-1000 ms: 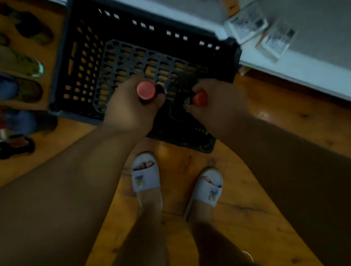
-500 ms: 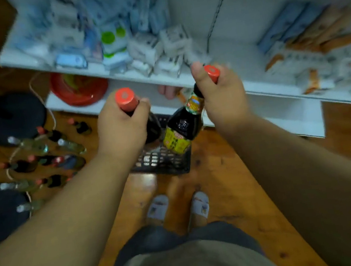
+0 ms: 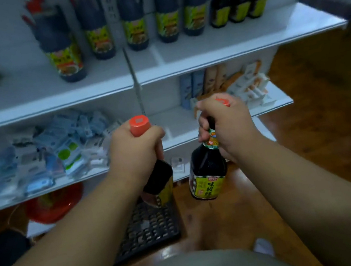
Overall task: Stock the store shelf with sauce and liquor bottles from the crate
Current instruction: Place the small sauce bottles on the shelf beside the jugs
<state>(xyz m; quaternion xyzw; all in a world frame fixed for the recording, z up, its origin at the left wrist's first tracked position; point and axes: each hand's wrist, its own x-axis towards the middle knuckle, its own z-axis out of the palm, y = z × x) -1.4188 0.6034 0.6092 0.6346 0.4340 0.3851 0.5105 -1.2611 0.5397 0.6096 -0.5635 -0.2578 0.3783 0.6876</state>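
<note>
My left hand (image 3: 135,153) grips the neck of a dark sauce bottle (image 3: 158,186) with a red cap, held upright in front of the shelves. My right hand (image 3: 226,124) grips the neck of a second dark sauce bottle (image 3: 207,173) with a yellow-green label. Both bottles hang above the black crate (image 3: 150,226) on the wooden floor. The white upper shelf (image 3: 213,46) carries a row of several dark sauce bottles (image 3: 134,24) with yellow labels.
The middle shelf (image 3: 171,140) holds small blue and white packets (image 3: 57,149) on the left and boxed goods (image 3: 231,82) on the right. A red basin (image 3: 52,205) sits under the shelves at the left. Wooden floor extends to the right.
Both hands have lifted the two bottles out of the crate and raised them toward the shelves. The view has tilted up, so the top shelf with its bottle row has come into sight.
</note>
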